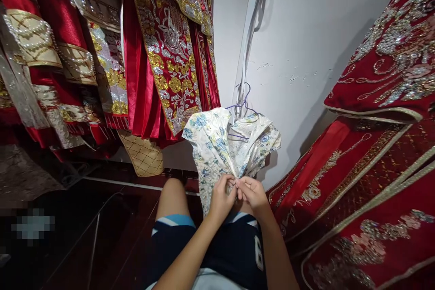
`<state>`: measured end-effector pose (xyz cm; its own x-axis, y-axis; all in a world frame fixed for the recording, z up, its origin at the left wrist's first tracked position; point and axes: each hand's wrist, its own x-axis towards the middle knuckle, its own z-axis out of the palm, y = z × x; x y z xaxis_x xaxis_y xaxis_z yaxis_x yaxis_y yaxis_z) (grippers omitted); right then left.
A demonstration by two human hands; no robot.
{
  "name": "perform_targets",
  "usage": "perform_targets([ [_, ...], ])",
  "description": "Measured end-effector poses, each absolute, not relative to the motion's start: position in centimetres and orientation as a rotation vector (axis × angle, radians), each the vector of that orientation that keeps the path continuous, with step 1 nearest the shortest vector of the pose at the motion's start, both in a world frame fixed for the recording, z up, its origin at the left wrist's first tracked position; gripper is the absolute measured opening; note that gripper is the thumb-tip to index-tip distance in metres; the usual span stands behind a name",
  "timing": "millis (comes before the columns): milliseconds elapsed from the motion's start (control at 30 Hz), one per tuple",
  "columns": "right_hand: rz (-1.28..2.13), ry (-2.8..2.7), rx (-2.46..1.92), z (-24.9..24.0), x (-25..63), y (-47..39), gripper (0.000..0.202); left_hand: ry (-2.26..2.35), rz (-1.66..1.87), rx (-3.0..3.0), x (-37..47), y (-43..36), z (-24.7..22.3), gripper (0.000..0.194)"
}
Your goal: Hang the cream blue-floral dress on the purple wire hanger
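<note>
A short-sleeved white garment with blue and yellow flowers (212,147) hangs on a thin purple hanger (247,103) in front of the wall. My left hand (223,194) pinches the front edge of the garment below its V-shaped neckline. Close against it, my right hand (250,191) pinches the opposite front edge, the fingertips of both hands nearly touching. Whatever small part lies between the fingertips is too small to make out. The garment's lower part hangs behind my hands, over my knees.
Red embroidered garments (173,59) with gold and silver decoration hang at the left. More red beaded garments (367,145) fill the right side. A white vertical pole (245,41) stands against the pale wall (306,31). The floor (112,235) is dark and glossy.
</note>
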<state>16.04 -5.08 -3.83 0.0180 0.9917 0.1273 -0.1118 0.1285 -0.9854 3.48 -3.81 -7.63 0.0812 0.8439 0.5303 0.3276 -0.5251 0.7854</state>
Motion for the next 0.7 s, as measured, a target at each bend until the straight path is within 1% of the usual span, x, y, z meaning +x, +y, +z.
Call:
perform_targets([
  [33, 1.152, -1.168, -1.029, -3.3, 16.0, -4.9, 0.045, 1.138, 1.402, 1.930, 3.7, -3.5, -7.3, 0.008],
  [133, 1.104, -1.079, -1.018, -0.7, 16.5, -3.0, 0.041, 1.168, 1.278, 2.093, 3.7, -3.1, -6.7, 0.015],
  [333, 1.041, -0.902, -0.980, 8.0, 19.0, 5.1, 0.024, 1.186, 0.746, 2.480, 3.7, -3.6, -6.5, 0.018],
  [467, 1.057, -0.900, -0.949, 12.4, 19.2, 7.5, 0.020, 1.138, 0.506, 2.640, 3.6, -2.9, -5.8, 0.025],
  [533, 1.035, -0.957, -0.940, 13.1, 19.0, 7.3, 0.020, 1.145, 0.510, 2.613, 3.1, -1.8, -4.5, 0.019],
  [600, 1.008, -1.027, -0.915, 12.9, 18.6, 6.6, 0.022, 1.123, 0.660, 2.547, 2.4, -0.3, -2.4, 0.013],
  [633, 0.998, -1.058, -0.901, 12.7, 18.4, 6.3, 0.024, 1.105, 0.802, 2.499, 2.1, 0.6, -1.0, 0.016],
  [700, 0.978, -1.103, -0.887, 12.2, 18.1, 5.6, 0.026, 1.093, 1.150, 2.365, 1.6, 2.5, 2.3, 0.032],
])
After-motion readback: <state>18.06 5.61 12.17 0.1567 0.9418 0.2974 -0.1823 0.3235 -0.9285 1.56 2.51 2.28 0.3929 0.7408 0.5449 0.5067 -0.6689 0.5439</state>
